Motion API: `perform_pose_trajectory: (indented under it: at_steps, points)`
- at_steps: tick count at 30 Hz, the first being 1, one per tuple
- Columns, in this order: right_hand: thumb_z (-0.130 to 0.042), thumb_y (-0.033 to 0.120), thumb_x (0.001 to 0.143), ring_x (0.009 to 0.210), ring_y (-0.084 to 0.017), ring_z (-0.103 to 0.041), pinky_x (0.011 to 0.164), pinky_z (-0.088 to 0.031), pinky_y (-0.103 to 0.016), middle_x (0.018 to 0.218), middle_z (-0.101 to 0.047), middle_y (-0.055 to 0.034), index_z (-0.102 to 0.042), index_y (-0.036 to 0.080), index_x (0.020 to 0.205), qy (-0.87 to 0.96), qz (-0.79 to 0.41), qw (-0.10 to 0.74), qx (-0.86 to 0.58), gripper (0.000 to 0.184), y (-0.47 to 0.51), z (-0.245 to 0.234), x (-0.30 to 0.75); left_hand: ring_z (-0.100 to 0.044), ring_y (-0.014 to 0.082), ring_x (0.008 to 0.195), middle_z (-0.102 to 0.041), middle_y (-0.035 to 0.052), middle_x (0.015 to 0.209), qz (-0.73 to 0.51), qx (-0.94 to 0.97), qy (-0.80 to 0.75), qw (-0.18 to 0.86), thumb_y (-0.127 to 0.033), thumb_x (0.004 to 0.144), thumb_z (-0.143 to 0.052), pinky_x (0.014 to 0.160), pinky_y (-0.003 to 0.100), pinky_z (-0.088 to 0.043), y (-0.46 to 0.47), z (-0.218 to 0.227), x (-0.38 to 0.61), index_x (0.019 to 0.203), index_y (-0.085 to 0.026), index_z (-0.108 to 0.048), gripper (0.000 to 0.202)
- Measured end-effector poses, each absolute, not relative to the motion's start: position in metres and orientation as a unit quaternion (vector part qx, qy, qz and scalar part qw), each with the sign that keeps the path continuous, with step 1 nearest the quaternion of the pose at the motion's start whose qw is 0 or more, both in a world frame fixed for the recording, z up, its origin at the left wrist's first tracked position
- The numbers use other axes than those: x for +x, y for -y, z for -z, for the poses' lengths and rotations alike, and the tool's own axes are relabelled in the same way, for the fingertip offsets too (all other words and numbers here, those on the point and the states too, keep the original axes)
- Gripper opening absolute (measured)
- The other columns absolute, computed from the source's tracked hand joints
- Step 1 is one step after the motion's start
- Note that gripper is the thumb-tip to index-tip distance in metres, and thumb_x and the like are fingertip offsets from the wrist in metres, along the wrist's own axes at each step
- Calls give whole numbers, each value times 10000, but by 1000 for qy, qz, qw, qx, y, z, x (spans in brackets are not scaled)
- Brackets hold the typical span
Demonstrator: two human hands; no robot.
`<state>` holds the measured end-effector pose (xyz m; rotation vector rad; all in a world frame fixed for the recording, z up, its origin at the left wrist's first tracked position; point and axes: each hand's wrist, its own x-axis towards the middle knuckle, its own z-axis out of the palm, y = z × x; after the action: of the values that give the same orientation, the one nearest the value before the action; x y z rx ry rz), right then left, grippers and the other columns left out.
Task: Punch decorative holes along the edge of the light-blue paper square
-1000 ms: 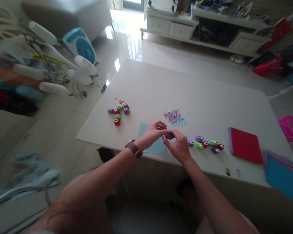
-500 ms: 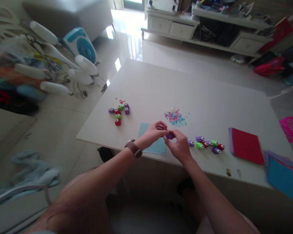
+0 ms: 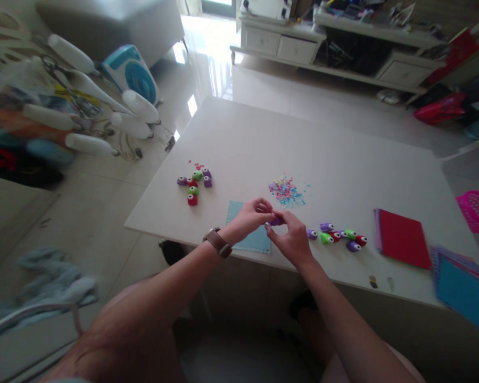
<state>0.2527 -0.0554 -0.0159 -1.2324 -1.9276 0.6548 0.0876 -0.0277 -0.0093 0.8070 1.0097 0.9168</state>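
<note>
A small purple craft punch point(image 3: 277, 220) is held between my two hands above the table's near edge. My left hand point(image 3: 252, 217), with a brown watch at the wrist, has its thumb and fingers closed on the punch's left side. From the right, my right hand point(image 3: 294, 239) pinches the same punch; the fingers partly hide it. Beneath the hands lies a light blue paper sheet point(image 3: 247, 238) with small cut-outs along its edges. Beyond them is a pile of coloured paper bits point(image 3: 286, 191).
More purple, green and red punches point(image 3: 334, 236) lie right of my hands, and others point(image 3: 192, 190) to the left by a few red bits point(image 3: 198, 166). A red paper stack point(image 3: 403, 239) and blue sheets point(image 3: 463, 287) sit at the table's point(image 3: 343, 159) right end.
The purple punch and the fingers of my right hand have shifted slightly left. Everything else stays in place.
</note>
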Motion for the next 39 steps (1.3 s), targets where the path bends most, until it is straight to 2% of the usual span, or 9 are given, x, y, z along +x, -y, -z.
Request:
perform_pose_trajectory:
  at_steps: [7, 13, 19, 25, 31, 36, 39]
  points:
    - [-695, 277, 879, 796, -220, -690, 760, -564, -348, 924, -729, -51, -681, 221, 1027, 753, -238, 374, -486, 159, 56, 14, 252, -720, 150, 763, -703, 15, 803, -395, 358, -463, 708, -77, 723, -753, 670, 246, -525, 28, 4, 86, 865, -149, -597, 223]
    - [-673, 289, 851, 694, -195, -639, 699, -531, -323, 787, -696, -21, -674, 222, 905, 732, -259, 350, -525, 86, 55, 11, 254, -703, 129, 745, -705, 15, 835, -372, 355, -467, 719, -85, 742, -778, 707, 266, -547, 29, 1, 87, 871, -150, -610, 221]
    - [-682, 322, 845, 755, -210, -668, 742, -546, -337, 864, -721, -48, -680, 213, 971, 723, -279, 349, -527, 167, 54, 10, 253, -696, 124, 746, -718, 28, 830, -375, 364, -469, 712, -111, 742, -805, 718, 265, -549, 28, 5, 87, 864, -146, -612, 231]
    - [-649, 295, 839, 680, -191, -611, 674, -480, -316, 778, -677, -23, -656, 221, 874, 749, -268, 300, -527, 82, 55, 13, 255, -715, 139, 753, -718, 27, 847, -352, 377, -469, 717, -84, 738, -794, 726, 284, -568, 29, 8, 88, 873, -146, -619, 228]
    - [-660, 295, 833, 740, -204, -651, 717, -505, -321, 858, -705, -46, -664, 211, 926, 743, -262, 322, -525, 126, 56, 17, 254, -702, 126, 711, -714, 27, 863, -347, 399, -482, 698, -41, 739, -760, 684, 264, -560, 28, 9, 89, 859, -141, -622, 209]
    - [-645, 255, 821, 674, -188, -598, 669, -468, -308, 778, -665, -18, -640, 223, 865, 753, -258, 300, -526, 55, 56, 17, 255, -712, 139, 742, -713, 21, 842, -336, 413, -481, 696, -27, 740, -739, 687, 262, -558, 29, 9, 89, 861, -146, -627, 204]
    - [-652, 259, 798, 700, -197, -613, 688, -479, -311, 806, -674, -24, -639, 224, 887, 749, -258, 304, -529, 96, 56, 17, 255, -718, 147, 763, -716, 28, 858, -339, 417, -479, 694, -54, 734, -766, 686, 260, -555, 29, 10, 89, 864, -145, -635, 206]
